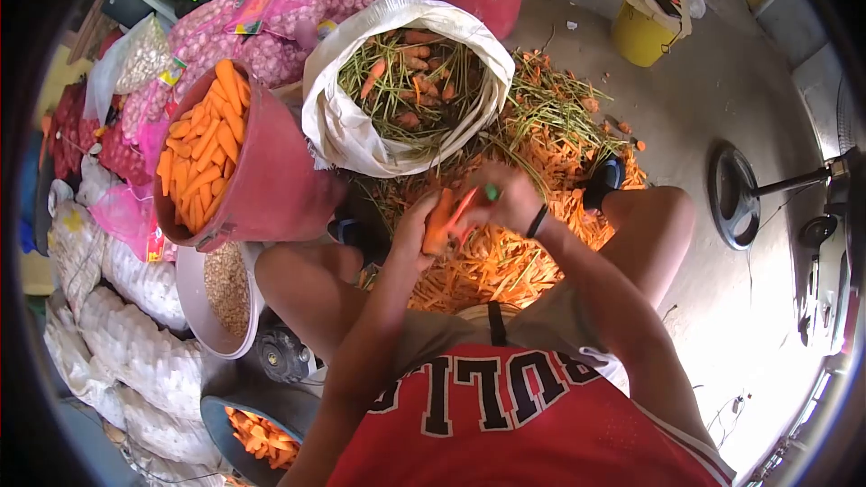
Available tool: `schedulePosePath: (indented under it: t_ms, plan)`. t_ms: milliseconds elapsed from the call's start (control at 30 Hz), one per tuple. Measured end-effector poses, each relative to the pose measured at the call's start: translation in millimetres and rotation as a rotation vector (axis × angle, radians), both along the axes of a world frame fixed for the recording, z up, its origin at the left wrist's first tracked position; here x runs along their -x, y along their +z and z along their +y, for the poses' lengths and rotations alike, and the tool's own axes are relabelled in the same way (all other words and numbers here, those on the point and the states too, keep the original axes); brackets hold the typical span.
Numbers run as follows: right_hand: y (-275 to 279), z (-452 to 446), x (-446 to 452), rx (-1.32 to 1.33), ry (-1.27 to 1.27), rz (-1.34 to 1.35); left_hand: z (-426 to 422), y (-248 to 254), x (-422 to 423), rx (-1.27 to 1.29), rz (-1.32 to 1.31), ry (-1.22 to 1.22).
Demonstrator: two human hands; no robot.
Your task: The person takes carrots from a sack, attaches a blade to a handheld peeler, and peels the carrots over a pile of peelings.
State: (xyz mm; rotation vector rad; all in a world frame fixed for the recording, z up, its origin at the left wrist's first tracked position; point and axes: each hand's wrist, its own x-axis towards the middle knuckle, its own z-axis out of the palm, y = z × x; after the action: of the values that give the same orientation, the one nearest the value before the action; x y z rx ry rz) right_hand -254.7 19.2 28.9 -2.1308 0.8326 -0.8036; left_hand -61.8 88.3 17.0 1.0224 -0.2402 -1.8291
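Between my knees, my left hand is wrapped round an orange carrot. Close against it on the right, my right hand holds a peeler with a red part by the carrot and a green end near the fingers. Under both hands lies a heap of orange peelings. Just beyond them stands a white sack of unpeeled carrots with green stalks. To the left, a red bucket tilts toward me, full of peeled carrots.
Net bags of garlic and white sacks line the left side. A pale basin and a dark tub sit by my left leg. A yellow bucket stands far right, a round black stand base nearer.
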Motion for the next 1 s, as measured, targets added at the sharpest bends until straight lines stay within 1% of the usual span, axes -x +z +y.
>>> schedulePosePath:
  t_ms: [33, 67, 133, 167, 267, 300, 367, 400, 433, 467, 533, 567, 667, 700, 733, 800, 867, 900, 1000]
  plan:
    - [5.8, 4.9, -3.9, 0.059, 0.007, 0.053, 0.4, 7.8, 4.1, -0.038, -0.030, 0.049]
    - [9.7, 9.8, -6.7, 0.110, 0.015, 0.102, -0.3, -0.5, -0.1, -0.003, -0.049, -0.009]
    - [-1.8, -8.9, -1.6, 0.272, -0.109, -0.023, 3.3, -22.6, -14.4, 0.051, -0.092, -0.136]
    - [-9.3, -23.3, 7.1, 0.064, -0.189, 0.076, 7.1, -20.4, -18.7, 0.096, 0.012, -0.178]
    - [-7.1, -33.3, 15.0, 0.142, -0.385, 0.064, 0.9, -13.9, -11.0, 0.053, -0.146, -0.091]
    - [1.1, -32.0, 17.1, 0.179, -0.421, 0.118, -1.1, -9.6, -10.1, 0.018, -0.171, -0.082]
    - [0.8, -40.6, 27.5, 0.070, -0.502, 0.127, 1.8, -3.6, -10.1, -0.065, -0.221, -0.062]
    - [2.3, -41.7, 28.8, 0.011, -0.545, 0.128, 2.2, -7.4, -13.4, -0.016, -0.129, -0.076]
    - [0.0, -36.2, 23.5, -0.104, -0.441, -0.005, 2.5, -13.0, -17.9, 0.031, -0.039, -0.093]
    - [-2.2, -28.1, 18.1, -0.171, -0.299, -0.006, 2.3, -17.6, -19.8, 0.080, 0.054, -0.106]
    - [0.8, 0.7, -3.2, 0.103, -0.063, -0.069, -1.3, -6.4, -4.3, 0.014, -0.027, 0.016]
    - [9.3, 11.3, -10.7, 0.228, -0.030, -0.047, -2.4, -2.6, -0.8, -0.022, -0.072, 0.079]
    - [2.7, -16.0, 6.1, 0.112, -0.177, 0.090, 7.8, -7.0, -12.1, 0.030, -0.103, -0.068]
    - [2.9, -27.9, 14.2, 0.115, -0.281, 0.126, 7.7, -9.4, -12.6, 0.052, -0.108, -0.073]
    - [1.3, -35.3, 16.8, 0.093, -0.452, 0.043, 7.3, -11.8, -12.4, 0.050, -0.079, -0.052]
    - [5.9, -31.5, 17.1, -0.242, -0.415, -0.058, 4.6, -13.7, -12.3, 0.054, -0.018, -0.009]
    - [13.5, -5.2, 2.4, -0.191, -0.189, -0.095, -1.8, -4.4, -3.0, -0.006, -0.061, 0.082]
    - [10.1, 3.2, -4.2, 0.106, -0.009, -0.099, -2.1, -2.5, -0.1, -0.043, -0.083, 0.129]
    - [-5.5, -10.2, 1.8, 0.249, -0.124, -0.043, 8.6, -16.6, -13.2, 0.029, -0.078, -0.100]
